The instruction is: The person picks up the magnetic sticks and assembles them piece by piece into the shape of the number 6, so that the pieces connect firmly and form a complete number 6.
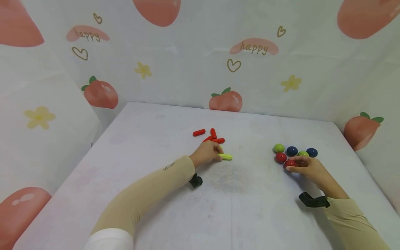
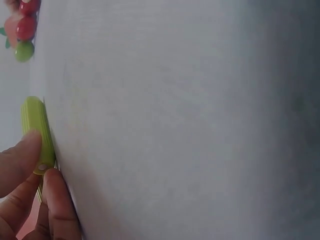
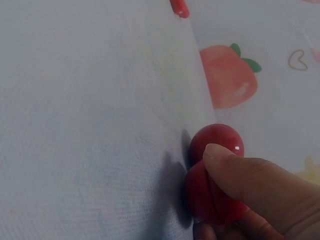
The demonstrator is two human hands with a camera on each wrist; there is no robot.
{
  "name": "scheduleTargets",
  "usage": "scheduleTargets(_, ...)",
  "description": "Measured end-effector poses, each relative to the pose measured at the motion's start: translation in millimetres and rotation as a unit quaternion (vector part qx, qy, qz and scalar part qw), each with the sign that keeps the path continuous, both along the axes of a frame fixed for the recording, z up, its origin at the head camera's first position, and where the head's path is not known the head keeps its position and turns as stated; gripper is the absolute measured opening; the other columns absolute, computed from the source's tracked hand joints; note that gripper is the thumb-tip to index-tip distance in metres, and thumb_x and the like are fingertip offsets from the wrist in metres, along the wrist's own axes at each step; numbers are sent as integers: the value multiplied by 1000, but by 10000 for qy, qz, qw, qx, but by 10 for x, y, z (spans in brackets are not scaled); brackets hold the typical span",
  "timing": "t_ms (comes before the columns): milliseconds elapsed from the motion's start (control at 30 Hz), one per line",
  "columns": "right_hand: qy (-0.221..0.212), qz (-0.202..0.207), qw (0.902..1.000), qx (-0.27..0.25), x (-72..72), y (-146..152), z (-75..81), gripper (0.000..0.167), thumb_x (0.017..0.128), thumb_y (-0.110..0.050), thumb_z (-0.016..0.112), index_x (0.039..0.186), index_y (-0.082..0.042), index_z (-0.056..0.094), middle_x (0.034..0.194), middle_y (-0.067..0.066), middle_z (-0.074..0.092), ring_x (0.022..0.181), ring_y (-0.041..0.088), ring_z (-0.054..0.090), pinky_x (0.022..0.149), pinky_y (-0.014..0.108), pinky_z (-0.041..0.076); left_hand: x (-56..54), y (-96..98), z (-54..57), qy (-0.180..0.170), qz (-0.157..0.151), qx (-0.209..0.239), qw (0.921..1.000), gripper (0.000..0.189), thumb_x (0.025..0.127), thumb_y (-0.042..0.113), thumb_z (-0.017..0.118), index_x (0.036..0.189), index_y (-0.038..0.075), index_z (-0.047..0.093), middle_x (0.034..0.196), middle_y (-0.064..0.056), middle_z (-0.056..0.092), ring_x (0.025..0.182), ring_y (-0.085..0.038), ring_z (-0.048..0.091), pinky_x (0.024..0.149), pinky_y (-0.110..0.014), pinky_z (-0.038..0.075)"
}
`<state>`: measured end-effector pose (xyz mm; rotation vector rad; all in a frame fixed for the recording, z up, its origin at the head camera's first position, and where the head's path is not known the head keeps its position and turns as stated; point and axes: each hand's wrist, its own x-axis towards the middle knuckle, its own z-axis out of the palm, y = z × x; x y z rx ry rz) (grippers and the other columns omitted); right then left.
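Observation:
My left hand point(image 1: 207, 152) pinches a yellow-green ribbed stick point(image 1: 226, 157) between thumb and fingers, low over the table. In the left wrist view the stick point(image 2: 36, 120) points away from the fingertips. A second yellow-green piece point(image 2: 40, 192) shows in part behind them. Just beyond that hand lie several red sticks point(image 1: 199, 132), one partly covered by it. On the right, my right hand point(image 1: 312, 170) grips a red ball point(image 1: 290, 164) with a seam round it, visible in the right wrist view point(image 3: 205, 192). Another red ball point(image 1: 281, 158) sits right beside it.
Around the right hand are green balls point(image 1: 279, 148) and dark blue balls point(image 1: 292, 151). A white cloth covers the table point(image 1: 250, 215), and a fruit-printed curtain point(image 1: 187, 52) hangs behind it. A black wrist device point(image 1: 314, 200) juts from under the right forearm, another point(image 1: 196, 181) from the left.

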<state>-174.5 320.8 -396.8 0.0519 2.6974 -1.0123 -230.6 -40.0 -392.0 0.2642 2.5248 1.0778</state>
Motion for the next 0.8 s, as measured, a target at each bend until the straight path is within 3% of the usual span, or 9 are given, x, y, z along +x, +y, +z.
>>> scheduleTargets(800,-38,-12,10000,38,-8,20,-26,68,83,-42,68,127,6,47,128,33,47,116,45,46,92,54,46,12,6,29,49,-20,-217,9998,15,77,15,76,92,15,71,85,2,68,82,-10,56,69,-19,44)
